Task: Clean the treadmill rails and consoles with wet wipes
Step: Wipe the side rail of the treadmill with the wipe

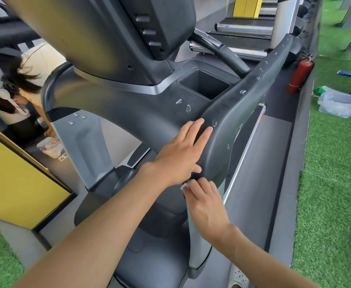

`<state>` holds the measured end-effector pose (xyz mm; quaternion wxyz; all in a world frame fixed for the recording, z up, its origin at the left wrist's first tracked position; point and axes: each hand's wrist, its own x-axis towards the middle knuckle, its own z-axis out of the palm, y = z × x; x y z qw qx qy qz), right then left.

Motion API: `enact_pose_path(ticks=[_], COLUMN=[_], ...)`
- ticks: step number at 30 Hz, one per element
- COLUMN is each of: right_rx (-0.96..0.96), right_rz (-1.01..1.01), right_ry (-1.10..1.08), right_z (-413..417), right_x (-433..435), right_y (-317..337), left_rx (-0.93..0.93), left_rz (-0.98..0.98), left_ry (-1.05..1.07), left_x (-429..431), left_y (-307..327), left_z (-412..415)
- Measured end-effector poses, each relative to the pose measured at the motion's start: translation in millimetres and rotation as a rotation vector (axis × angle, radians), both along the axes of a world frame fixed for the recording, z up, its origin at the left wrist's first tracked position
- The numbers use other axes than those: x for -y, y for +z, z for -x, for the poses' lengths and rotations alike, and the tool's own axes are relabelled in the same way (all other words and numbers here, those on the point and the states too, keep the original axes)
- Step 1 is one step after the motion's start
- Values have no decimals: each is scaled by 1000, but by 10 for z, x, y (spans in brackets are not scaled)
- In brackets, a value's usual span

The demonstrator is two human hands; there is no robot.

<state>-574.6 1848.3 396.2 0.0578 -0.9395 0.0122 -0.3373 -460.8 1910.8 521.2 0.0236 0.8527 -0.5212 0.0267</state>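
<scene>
A dark grey treadmill console (133, 94) fills the middle, with a square cup well (204, 85) and a long black rail (251, 100) running up to the right. Water drops dot the rail and console. My left hand (180, 150) lies flat with straight fingers against the rail's rounded near end. Just below it, my right hand (205, 202) presses a white wet wipe (184, 186) onto the underside of that end; only a small corner of the wipe shows past the fingers.
A person (22, 90) bends down at the left beside a white bag (51, 146). A red fire extinguisher (300, 73) stands at the right, with a plastic bag (338, 103) on green turf. A yellow panel (14, 179) stands at lower left, more treadmills behind.
</scene>
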Motion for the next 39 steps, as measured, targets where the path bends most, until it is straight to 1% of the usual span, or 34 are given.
enact_pose_path(ticks=[2,5,8,11,14,19,24,29,32,35,36,39], right_rx=[-25,-78,-59,-27,27,-18,52,90,92,117,93,8], right_rz=[18,123,74,46,-197,-458,-786,-1139,-1243,-1375,-1370,-1249], right_ry=[1,19,8,50,31,-34,-90,-264,-282,-363,-375,-315], right_z=[-40,-43,-17,31,99,188,189,143,106,49,51,102], right_x=[7,13,49,124,165,128,74,97,136,255,258,222], right_y=[49,89,126,149,133,47,90,233,300,350,334,240], left_rx=[-5,-5,15,19,17,19,17,26,36,47,50,59], left_rz=[8,10,6,5,5,-8,-27,-41,-45,-52,-57,-79], left_ry=[-1,-4,-5,-9,-9,-8,-1,3,12,28,34,54], left_x=[-1,-5,-2,3,1,11,18,30,44,60,64,78], left_y=[-3,-12,-18,-30,-38,-33,-29,-27,-28,-17,-10,23], left_z=[-9,-9,-16,-15,-16,-7,6,18,28,45,56,102])
